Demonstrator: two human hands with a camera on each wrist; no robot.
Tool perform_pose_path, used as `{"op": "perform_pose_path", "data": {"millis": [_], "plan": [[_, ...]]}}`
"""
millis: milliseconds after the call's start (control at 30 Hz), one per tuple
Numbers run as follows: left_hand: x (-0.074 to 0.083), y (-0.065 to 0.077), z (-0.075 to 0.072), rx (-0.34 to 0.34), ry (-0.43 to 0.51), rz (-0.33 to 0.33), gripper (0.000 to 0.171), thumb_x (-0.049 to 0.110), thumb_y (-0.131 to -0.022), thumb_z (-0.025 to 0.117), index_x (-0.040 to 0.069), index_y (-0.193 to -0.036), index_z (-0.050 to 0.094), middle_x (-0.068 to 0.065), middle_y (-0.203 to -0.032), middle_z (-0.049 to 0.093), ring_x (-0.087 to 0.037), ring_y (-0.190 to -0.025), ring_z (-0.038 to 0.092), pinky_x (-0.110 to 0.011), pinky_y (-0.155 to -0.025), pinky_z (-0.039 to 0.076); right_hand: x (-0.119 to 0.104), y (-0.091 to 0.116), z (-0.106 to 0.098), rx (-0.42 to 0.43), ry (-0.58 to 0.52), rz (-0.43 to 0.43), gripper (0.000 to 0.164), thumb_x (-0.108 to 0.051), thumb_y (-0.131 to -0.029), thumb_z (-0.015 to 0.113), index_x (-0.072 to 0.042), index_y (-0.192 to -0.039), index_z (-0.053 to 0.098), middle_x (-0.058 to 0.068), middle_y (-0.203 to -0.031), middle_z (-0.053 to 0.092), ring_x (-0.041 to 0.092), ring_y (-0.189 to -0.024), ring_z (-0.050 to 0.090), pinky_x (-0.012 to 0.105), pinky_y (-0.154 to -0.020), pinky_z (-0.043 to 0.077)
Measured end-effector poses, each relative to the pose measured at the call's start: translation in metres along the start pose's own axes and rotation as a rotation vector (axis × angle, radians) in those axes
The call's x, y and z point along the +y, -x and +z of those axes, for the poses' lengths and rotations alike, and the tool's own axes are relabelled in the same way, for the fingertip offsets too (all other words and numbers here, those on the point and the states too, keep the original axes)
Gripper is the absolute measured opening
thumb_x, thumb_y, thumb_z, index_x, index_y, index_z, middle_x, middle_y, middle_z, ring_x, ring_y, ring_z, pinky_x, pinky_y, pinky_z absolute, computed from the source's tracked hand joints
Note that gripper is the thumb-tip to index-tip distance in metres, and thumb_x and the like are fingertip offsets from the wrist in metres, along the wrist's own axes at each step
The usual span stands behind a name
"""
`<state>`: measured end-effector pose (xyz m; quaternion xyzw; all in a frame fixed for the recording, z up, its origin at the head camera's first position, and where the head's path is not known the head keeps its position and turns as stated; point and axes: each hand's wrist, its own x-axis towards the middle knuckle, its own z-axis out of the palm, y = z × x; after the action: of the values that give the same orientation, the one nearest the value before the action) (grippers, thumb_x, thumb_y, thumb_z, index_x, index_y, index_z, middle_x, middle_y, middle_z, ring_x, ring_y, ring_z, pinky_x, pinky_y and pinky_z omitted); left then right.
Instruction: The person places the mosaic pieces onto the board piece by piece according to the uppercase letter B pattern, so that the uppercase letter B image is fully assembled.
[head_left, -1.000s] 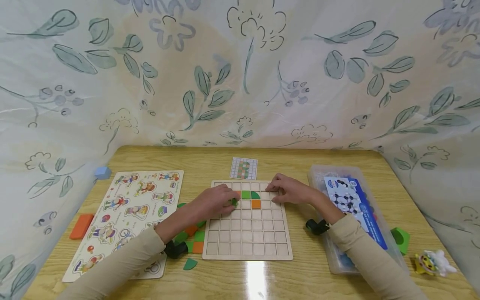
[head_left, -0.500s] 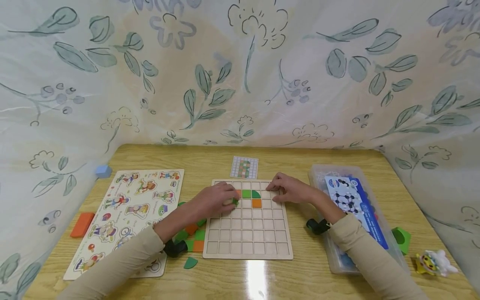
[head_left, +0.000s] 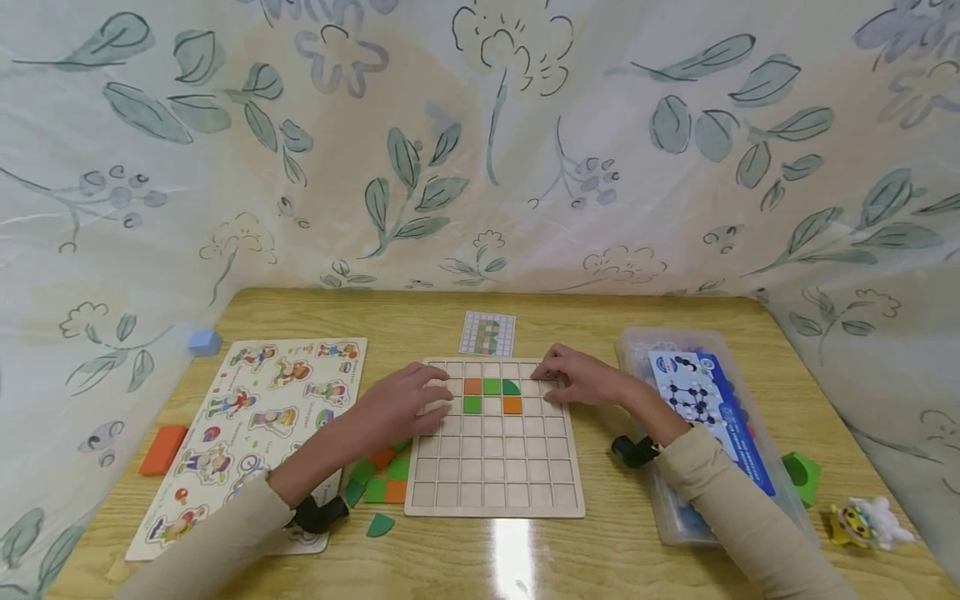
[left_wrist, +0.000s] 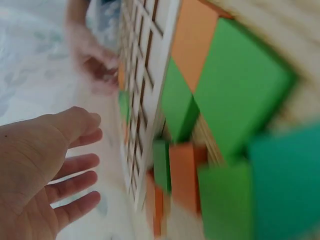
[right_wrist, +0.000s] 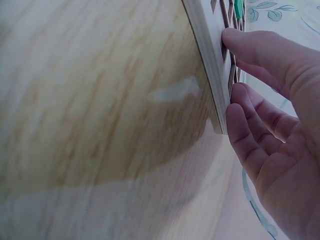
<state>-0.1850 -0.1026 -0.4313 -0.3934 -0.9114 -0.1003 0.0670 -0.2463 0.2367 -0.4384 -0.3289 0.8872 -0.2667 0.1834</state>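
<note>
A wooden grid board lies mid-table. In its upper rows sit an orange square tile, a green square tile, a dark green quarter-round tile, a lower green square tile and a lower orange square tile. My left hand hovers over the board's left edge, fingers spread and holding nothing, as the left wrist view also shows. At the upper right corner, my right hand rests its fingertips on the board, thumb and fingers apart.
Loose green and orange tiles lie left of the board, one quarter-round tile nearer me. A pattern card lies behind it. A picture puzzle board stands left; a plastic box right, beside a green block and toy.
My left hand has let go of the green square tile, which now lies in a cell below the orange one, and has drawn back to the left. My right hand has stayed put.
</note>
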Motion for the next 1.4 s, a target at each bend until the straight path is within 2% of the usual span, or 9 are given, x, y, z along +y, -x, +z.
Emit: {"op": "perform_pose_path", "data": {"millis": [100, 333, 433, 567, 800, 1000, 1100, 1267, 1400], "plan": [[-0.007, 0.021, -0.007, 0.026, 0.017, -0.091, 0.022, 0.028, -0.092, 0.066, 0.019, -0.111, 0.071, -0.002, -0.123, 0.063, -0.020, -0.115, 0.058, -0.036, -0.087, 0.054, 0.000, 0.000, -0.001, 0.002, 0.006, 0.011, 0.031, -0.015, -0.089, 0.069, -0.010, -0.120, 0.066, 0.007, -0.109, 0.051, 0.015, -0.089, 0.048, 0.024, -0.076, 0.043], [-0.018, 0.072, -0.016, 0.085, 0.030, -0.195, 0.025, 0.022, -0.087, 0.072, 0.013, -0.111, 0.072, -0.002, -0.111, 0.068, -0.021, -0.107, 0.063, -0.038, -0.086, 0.054, 0.003, 0.000, -0.003, 0.001, 0.005, 0.015, 0.031, -0.016, -0.090, 0.069, -0.010, -0.120, 0.066, 0.008, -0.111, 0.052, 0.017, -0.092, 0.049, 0.027, -0.078, 0.044], [-0.019, 0.086, -0.021, 0.090, 0.045, -0.239, 0.029, 0.021, -0.086, 0.074, 0.012, -0.113, 0.070, -0.003, -0.113, 0.068, -0.024, -0.109, 0.063, -0.040, -0.086, 0.054, 0.005, -0.001, -0.005, 0.011, 0.021, 0.013, 0.031, -0.017, -0.090, 0.069, -0.011, -0.120, 0.066, 0.007, -0.111, 0.052, 0.016, -0.092, 0.050, 0.027, -0.078, 0.044], [-0.017, 0.095, -0.025, 0.084, 0.052, -0.272, 0.031, 0.020, -0.086, 0.073, 0.012, -0.116, 0.069, -0.005, -0.116, 0.067, -0.026, -0.111, 0.062, -0.042, -0.085, 0.054, 0.005, -0.001, -0.008, 0.016, 0.022, 0.017, 0.031, -0.016, -0.089, 0.070, -0.011, -0.119, 0.066, 0.007, -0.110, 0.052, 0.016, -0.090, 0.049, 0.025, -0.077, 0.044], [-0.011, 0.101, -0.023, 0.053, 0.116, -0.307, 0.030, 0.021, -0.088, 0.071, 0.013, -0.117, 0.069, -0.005, -0.118, 0.067, -0.024, -0.109, 0.064, -0.039, -0.082, 0.055, 0.001, -0.002, -0.012, 0.005, 0.004, 0.025, 0.032, -0.016, -0.089, 0.070, -0.010, -0.120, 0.066, 0.008, -0.110, 0.051, 0.017, -0.091, 0.049, 0.025, -0.077, 0.044], [-0.009, 0.098, -0.016, 0.025, 0.116, -0.301, 0.030, 0.024, -0.089, 0.071, 0.015, -0.117, 0.069, -0.004, -0.118, 0.067, -0.022, -0.109, 0.064, -0.039, -0.084, 0.055, 0.003, -0.002, -0.004, -0.001, -0.037, 0.017, 0.031, -0.015, -0.089, 0.070, -0.010, -0.120, 0.066, 0.008, -0.111, 0.051, 0.017, -0.092, 0.049, 0.025, -0.077, 0.045], [-0.008, 0.095, -0.014, 0.023, 0.109, -0.272, 0.029, 0.025, -0.089, 0.071, 0.016, -0.117, 0.069, -0.003, -0.118, 0.066, -0.022, -0.109, 0.064, -0.038, -0.084, 0.055, 0.005, -0.001, 0.001, -0.007, -0.037, 0.011, 0.031, -0.016, -0.089, 0.070, -0.010, -0.120, 0.066, 0.007, -0.110, 0.051, 0.016, -0.090, 0.049, 0.023, -0.076, 0.045], [-0.011, 0.082, -0.014, 0.043, 0.080, -0.168, 0.028, 0.022, -0.089, 0.071, 0.015, -0.116, 0.069, -0.002, -0.117, 0.065, -0.018, -0.104, 0.064, -0.035, -0.081, 0.055, 0.005, -0.001, 0.003, 0.000, -0.020, 0.015, 0.031, -0.016, -0.089, 0.071, -0.012, -0.120, 0.066, 0.006, -0.110, 0.051, 0.015, -0.090, 0.049, 0.023, -0.076, 0.045], [-0.016, 0.068, -0.016, -0.001, 0.088, -0.153, 0.028, 0.019, -0.091, 0.067, 0.012, -0.118, 0.068, -0.004, -0.120, 0.064, -0.020, -0.106, 0.064, -0.036, -0.083, 0.055, 0.005, -0.002, 0.002, 0.005, -0.008, 0.018, 0.031, -0.017, -0.089, 0.071, -0.012, -0.120, 0.066, 0.006, -0.110, 0.052, 0.015, -0.091, 0.049, 0.024, -0.077, 0.045]]}}
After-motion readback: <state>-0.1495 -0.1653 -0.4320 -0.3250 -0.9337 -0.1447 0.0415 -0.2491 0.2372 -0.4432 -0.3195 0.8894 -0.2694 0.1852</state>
